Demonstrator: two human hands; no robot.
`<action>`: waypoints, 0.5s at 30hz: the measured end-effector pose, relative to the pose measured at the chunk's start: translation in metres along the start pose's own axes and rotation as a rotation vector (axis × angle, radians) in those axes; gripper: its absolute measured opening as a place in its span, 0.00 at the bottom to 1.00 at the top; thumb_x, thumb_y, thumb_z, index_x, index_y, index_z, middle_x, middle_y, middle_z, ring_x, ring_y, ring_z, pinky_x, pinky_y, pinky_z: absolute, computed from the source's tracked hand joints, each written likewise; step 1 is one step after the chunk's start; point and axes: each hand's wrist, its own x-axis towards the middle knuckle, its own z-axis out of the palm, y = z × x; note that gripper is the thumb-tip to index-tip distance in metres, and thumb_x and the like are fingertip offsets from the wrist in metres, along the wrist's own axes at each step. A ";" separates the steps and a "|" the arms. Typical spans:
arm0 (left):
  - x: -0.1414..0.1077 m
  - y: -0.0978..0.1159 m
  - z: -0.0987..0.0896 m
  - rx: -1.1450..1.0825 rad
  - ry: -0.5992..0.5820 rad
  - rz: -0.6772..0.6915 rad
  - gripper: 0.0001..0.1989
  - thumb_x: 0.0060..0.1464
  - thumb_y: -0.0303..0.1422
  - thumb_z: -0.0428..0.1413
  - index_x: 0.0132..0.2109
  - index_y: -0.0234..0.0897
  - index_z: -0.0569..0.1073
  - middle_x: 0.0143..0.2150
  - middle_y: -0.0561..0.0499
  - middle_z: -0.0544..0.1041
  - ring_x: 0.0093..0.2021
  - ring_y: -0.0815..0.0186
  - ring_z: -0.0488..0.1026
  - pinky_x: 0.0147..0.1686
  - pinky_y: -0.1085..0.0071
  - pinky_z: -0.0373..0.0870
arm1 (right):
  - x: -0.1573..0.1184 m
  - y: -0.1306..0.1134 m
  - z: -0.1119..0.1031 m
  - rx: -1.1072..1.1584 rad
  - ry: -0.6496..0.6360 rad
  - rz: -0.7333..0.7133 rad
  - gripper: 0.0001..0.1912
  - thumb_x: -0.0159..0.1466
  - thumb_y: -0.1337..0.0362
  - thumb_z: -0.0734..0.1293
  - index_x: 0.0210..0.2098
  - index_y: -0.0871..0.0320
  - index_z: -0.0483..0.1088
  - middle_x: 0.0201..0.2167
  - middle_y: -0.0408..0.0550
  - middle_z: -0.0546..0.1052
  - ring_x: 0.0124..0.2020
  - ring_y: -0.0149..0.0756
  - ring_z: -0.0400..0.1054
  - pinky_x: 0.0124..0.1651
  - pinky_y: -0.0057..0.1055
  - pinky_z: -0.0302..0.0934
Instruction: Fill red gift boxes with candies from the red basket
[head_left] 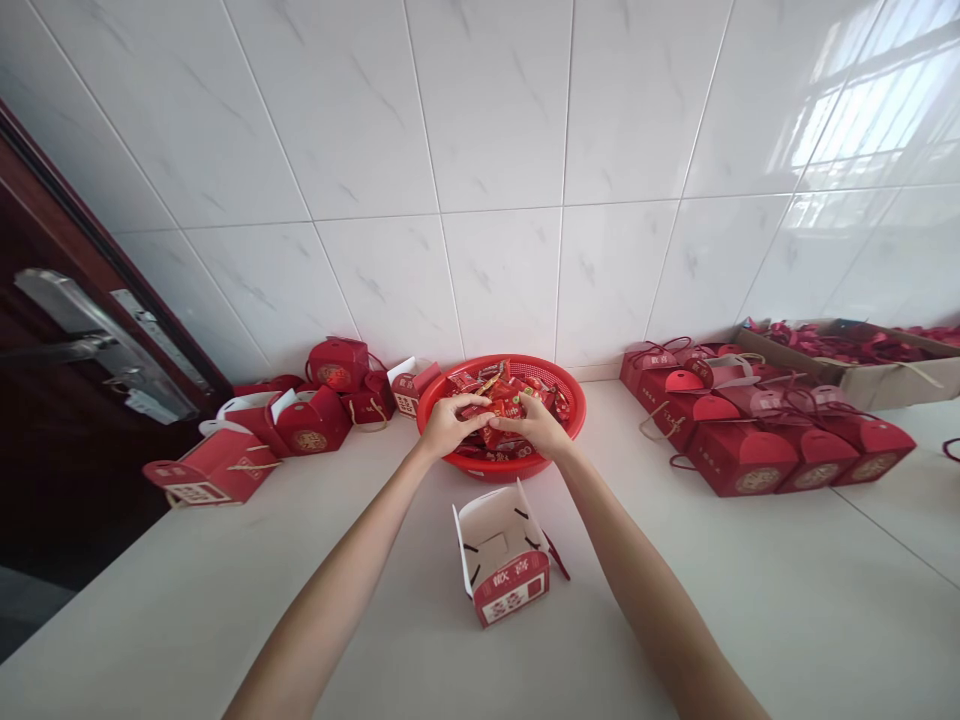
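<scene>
- While both your arms reach over the white tabletop point(390, 620), your left hand point(452, 427) and right hand point(538, 427) come together above a red plastic basket point(517, 469).
- Red-wrapped packets point(508, 407) are heaped in that basket, right beneath your fingers; its raised sides seem to keep the loose pile from spreading.
- Your fingers bend over the packets from both sides, but you cannot tell whether either grip is closed on one.
- Nearer to you, just before the basket, an open box point(514, 592) stands upright with flaps parted, probably so both hands reach its inside easily.
- On your left, red boxes point(311, 430), some with raised flaps, stand grouped, likely to stay out of your arms' way.
- On your right, closed boxes point(742, 465) with cord handles stand packed side by side, apparently for order, near a cardboard carton point(892, 387).
</scene>
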 end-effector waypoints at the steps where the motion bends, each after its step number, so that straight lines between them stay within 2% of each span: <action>1: 0.000 0.000 0.000 -0.008 0.004 0.002 0.19 0.47 0.46 0.65 0.40 0.36 0.82 0.42 0.45 0.84 0.47 0.54 0.79 0.52 0.59 0.74 | 0.000 -0.001 0.000 0.006 -0.006 0.004 0.25 0.45 0.54 0.79 0.39 0.57 0.74 0.34 0.43 0.80 0.39 0.39 0.74 0.45 0.36 0.68; 7: -0.001 -0.001 -0.001 -0.116 0.025 0.005 0.22 0.49 0.44 0.63 0.49 0.35 0.78 0.52 0.42 0.80 0.53 0.53 0.77 0.55 0.57 0.73 | -0.002 -0.004 0.002 0.048 0.025 -0.023 0.23 0.47 0.57 0.79 0.41 0.56 0.75 0.36 0.44 0.81 0.39 0.40 0.76 0.48 0.39 0.69; 12: -0.001 0.000 -0.001 -0.108 0.062 -0.030 0.23 0.45 0.41 0.64 0.48 0.35 0.78 0.52 0.42 0.80 0.53 0.51 0.77 0.54 0.56 0.74 | -0.002 -0.003 0.004 0.086 0.125 -0.005 0.25 0.43 0.59 0.80 0.40 0.56 0.76 0.35 0.44 0.82 0.39 0.43 0.77 0.46 0.41 0.71; 15: -0.001 0.004 0.000 -0.102 0.077 -0.064 0.22 0.45 0.42 0.64 0.46 0.34 0.79 0.48 0.43 0.82 0.47 0.52 0.80 0.48 0.57 0.78 | -0.003 -0.004 0.004 0.138 0.168 -0.003 0.26 0.41 0.60 0.81 0.40 0.56 0.75 0.35 0.45 0.82 0.39 0.43 0.77 0.46 0.41 0.72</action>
